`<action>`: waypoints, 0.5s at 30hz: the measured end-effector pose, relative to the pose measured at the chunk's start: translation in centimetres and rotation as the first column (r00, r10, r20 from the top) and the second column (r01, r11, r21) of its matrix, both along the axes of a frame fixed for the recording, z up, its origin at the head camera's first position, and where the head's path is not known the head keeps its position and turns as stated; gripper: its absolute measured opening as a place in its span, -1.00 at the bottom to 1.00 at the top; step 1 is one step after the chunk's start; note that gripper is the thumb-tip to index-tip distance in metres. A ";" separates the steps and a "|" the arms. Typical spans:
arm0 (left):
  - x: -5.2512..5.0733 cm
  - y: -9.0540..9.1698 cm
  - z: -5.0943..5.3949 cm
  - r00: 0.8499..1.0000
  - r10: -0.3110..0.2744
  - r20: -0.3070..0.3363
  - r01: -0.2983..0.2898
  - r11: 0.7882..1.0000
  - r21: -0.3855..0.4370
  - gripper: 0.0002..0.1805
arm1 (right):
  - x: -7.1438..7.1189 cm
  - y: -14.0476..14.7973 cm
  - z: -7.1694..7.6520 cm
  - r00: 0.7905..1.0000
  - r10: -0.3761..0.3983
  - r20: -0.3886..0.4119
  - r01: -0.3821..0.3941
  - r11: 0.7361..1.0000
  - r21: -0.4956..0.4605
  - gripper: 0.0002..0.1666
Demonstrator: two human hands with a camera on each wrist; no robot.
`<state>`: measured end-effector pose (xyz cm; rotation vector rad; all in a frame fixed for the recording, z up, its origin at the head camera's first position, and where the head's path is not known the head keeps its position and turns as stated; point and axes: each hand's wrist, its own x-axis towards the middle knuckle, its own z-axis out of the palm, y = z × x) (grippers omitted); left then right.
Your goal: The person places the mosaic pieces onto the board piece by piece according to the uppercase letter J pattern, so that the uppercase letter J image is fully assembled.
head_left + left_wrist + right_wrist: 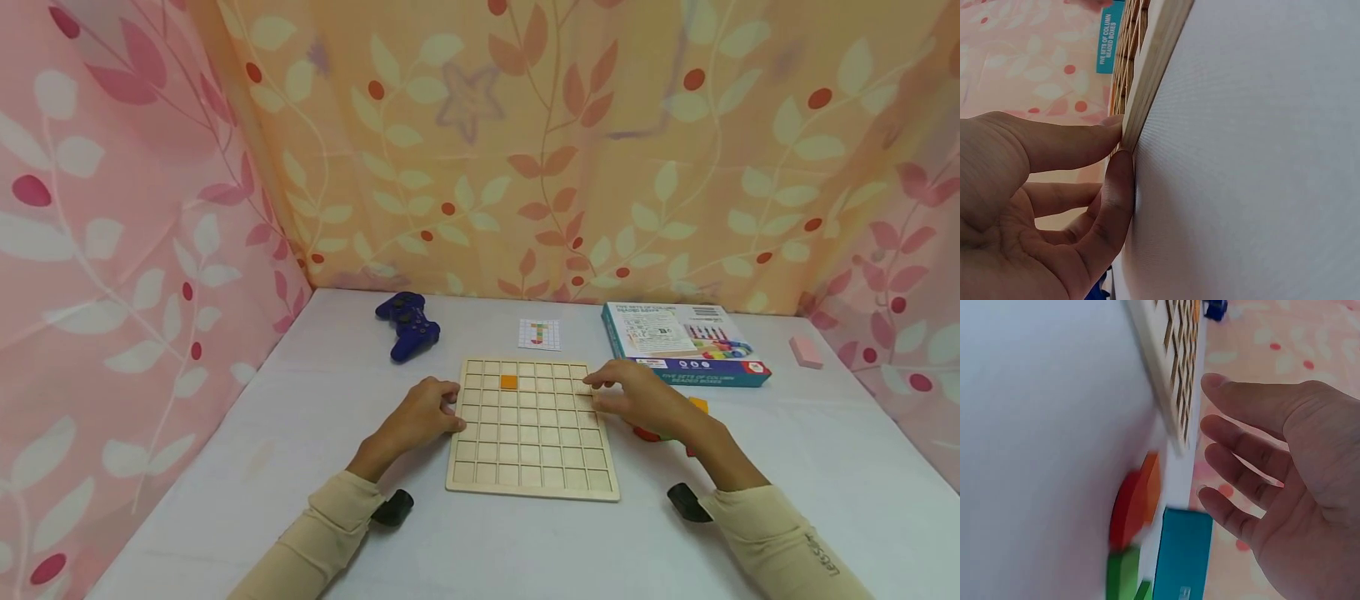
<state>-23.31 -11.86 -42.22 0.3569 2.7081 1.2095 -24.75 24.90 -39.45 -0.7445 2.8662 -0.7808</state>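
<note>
A wooden grid board (529,433) lies flat on the white table, with one orange square tile (509,382) in a cell near its far edge. At the board's left edge is my left hand (418,417); thumb and bent fingers (1119,181) hold the rim in the left wrist view. My right hand (637,398) hovers at the right edge, thumb and fingers apart and loosely bent, holding nothing. In the right wrist view its fingertips stand clear of the board (1169,381). Beyond it lie coloured pieces, including a red piece (1125,509) and a green piece (1122,575), partly hidden in the head view.
A small pattern card (539,334) lies behind the board. A teal-edged box (686,343) sits at the back right, with a pink block (806,352) past it. At the back left is a blue game controller (408,326). Floral cloth (480,167) walls the table's back and sides.
</note>
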 end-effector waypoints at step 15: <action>0.0 0.1 0.0 1.000 0.000 0.004 0.000 1.000 -0.010 -0.31 | 1.7 4.1 -0.4 0.995 -0.091 0.033 0.087 0.991 0.099 -0.47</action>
